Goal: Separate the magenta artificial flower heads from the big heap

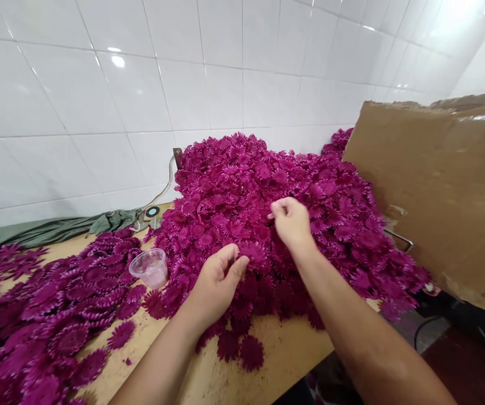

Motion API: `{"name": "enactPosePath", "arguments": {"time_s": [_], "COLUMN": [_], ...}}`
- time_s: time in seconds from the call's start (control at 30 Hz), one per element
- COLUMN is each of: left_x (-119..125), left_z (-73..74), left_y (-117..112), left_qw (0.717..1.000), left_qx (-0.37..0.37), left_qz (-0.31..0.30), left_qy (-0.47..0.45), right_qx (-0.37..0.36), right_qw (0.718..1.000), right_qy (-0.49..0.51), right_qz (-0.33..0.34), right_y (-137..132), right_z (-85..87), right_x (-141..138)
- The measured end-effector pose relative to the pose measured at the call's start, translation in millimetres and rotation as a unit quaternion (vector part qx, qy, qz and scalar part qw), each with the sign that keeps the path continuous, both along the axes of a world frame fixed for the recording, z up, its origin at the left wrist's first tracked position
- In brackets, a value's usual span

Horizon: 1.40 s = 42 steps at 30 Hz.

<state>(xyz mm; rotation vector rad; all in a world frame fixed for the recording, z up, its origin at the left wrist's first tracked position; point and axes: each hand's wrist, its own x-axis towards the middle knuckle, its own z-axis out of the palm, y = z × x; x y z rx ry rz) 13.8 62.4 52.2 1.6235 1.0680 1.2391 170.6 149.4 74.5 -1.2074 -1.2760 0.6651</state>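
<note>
My left hand (219, 277) is closed in a pinch, thumb against fingers, on the edge of a magenta fabric flower (256, 255). Higher and to the right, my right hand (293, 224) has its fingers curled together in front of the heap; whatever sits between its fingertips is too small or hidden to make out. Both hands are over a big pile of magenta flowers (242, 174) with frilled, toothed petals. A clear plastic cup (149, 269) stands left of my left hand, with something pale inside.
Flatter magenta petal discs (69, 304) spread over the left of the wooden table (273, 351). Behind them lies a dark green cloth (57, 232). A large cardboard sheet (436, 185) leans at the right, and a white tiled wall (221, 95) rises behind.
</note>
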Motion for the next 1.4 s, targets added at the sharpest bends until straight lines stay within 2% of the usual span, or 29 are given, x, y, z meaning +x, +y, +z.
{"name": "enactPosePath", "arguments": {"time_s": [0.03,0.1,0.23,0.3,0.37,0.47,0.57,0.63,0.73,0.83,0.97,1.03,1.1,1.13,1.17,1.27,1.33,1.4], "left_x": [-1.3,-4.7,-5.8,-2.5,1.1,3.9,4.7,5.9,9.0,13.4,17.9,15.3,8.0,3.2,-1.5,-9.6,-6.8,0.3], "left_z": [1.6,4.0,3.3,1.4,-0.2,-1.6,-3.1,-4.9,-8.1,-10.1,-8.6,-6.5,-4.5,-3.7,-3.0,-2.2,-2.5,-3.7], "left_y": [-2.4,-4.0,4.2,9.2,12.6,15.7,18.0,18.9,18.6,17.1,10.9,3.9,-4.4,-8.0,-10.8,-12.3,-9.0,-4.4], "left_qw": [1.0,0.999,0.991,0.988,0.987,0.99,0.995,0.996,0.997,0.997,0.998,0.998,0.997,0.996,0.996,0.995,0.996,0.997], "left_qx": [-0.008,-0.033,-0.083,-0.096,-0.097,-0.085,-0.076,-0.068,-0.058,-0.066,-0.044,-0.019,-0.006,-0.008,-0.016,-0.055,-0.066,-0.064], "left_qz": [-0.013,-0.03,-0.012,0.002,0.013,0.036,0.05,0.053,0.054,0.033,0.031,0.056,0.079,0.087,0.091,0.07,0.024,-0.015], "left_qy": [0.004,-0.011,-0.104,-0.123,-0.124,-0.103,-0.045,-0.012,-0.004,-0.023,-0.03,-0.016,0.0,0.003,-0.001,-0.041,-0.049,-0.026], "right_qx": [0.016,0.038,0.127,0.16,0.162,0.144,0.123,0.074,-0.03,-0.063,-0.007,0.045,0.086,0.073,0.058,0.056,0.085,0.123], "right_qw": [0.998,0.991,0.965,0.958,0.961,0.971,0.97,0.97,0.961,0.95,0.971,0.989,0.992,0.989,0.987,0.98,0.969,0.959], "right_qy": [-0.022,-0.098,-0.226,-0.238,-0.217,-0.169,-0.172,-0.173,-0.114,-0.058,-0.06,-0.073,-0.076,-0.07,-0.081,-0.164,-0.218,-0.251], "right_qz": [-0.054,-0.081,-0.042,-0.001,0.048,0.088,0.117,0.154,0.25,0.299,0.231,0.121,-0.044,-0.106,-0.128,-0.1,-0.075,-0.049], "right_y": [6.4,13.4,-0.7,-16.9,-33.6,-53.5,-63.9,-65.9,-65.8,-67.8,-65.0,-53.1,-34.8,-25.1,-16.5,-5.5,-14.7,-34.3], "right_z": [0.5,1.2,-0.8,-2.7,-4.4,-6.3,-8.7,-10.7,-13.6,-15.4,-15.5,-14.7,-14.8,-15.5,-16.7,-20.6,-20.7,-18.1], "right_x": [8.3,22.1,22.9,13.2,3.5,-6.0,-10.2,-11.0,-10.6,-12.9,-16.4,-6.9,13.8,26.7,39.5,64.8,64.0,50.6]}}
